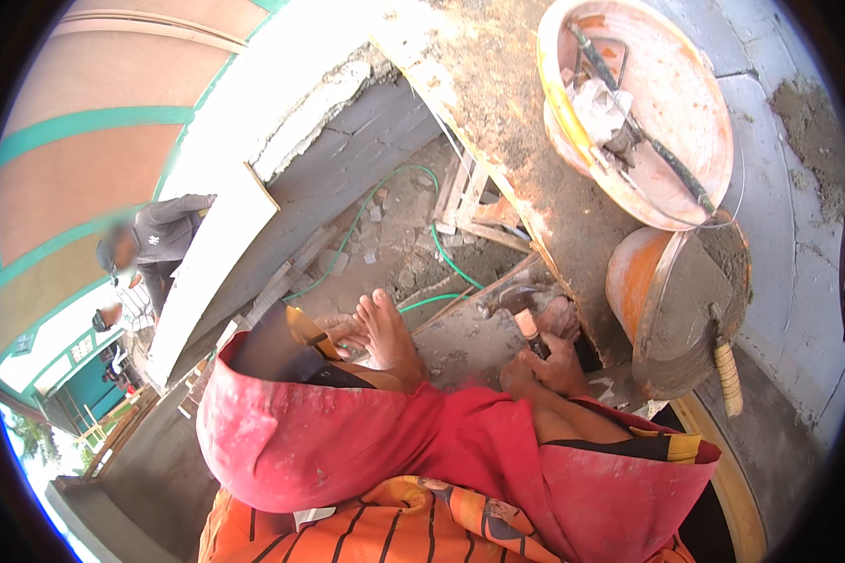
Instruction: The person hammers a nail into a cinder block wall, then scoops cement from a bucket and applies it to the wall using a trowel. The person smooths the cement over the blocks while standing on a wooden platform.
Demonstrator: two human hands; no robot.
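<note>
My left hand (344,332) is beside my bare left foot (388,340), partly hidden by my knee and sleeve. Its visible fingers are loosely stretched, with nothing seen in them. Further right, my right hand (560,364) is closed round the black part of a tool handle (528,326) with an orange-brown end. The tool's working end cannot be made out. A grey, cement-smeared surface (460,349) lies between my feet. My right foot (560,316) shows just beyond that hand.
On the right, a bucket of grey mortar (671,328) holds a tool with a tan ribbed handle (728,380). Beyond it, a whitish tub (676,75) stands on a stained board (498,103). Below runs a green hose (437,244) among rubble. Two people (169,225) are at far left.
</note>
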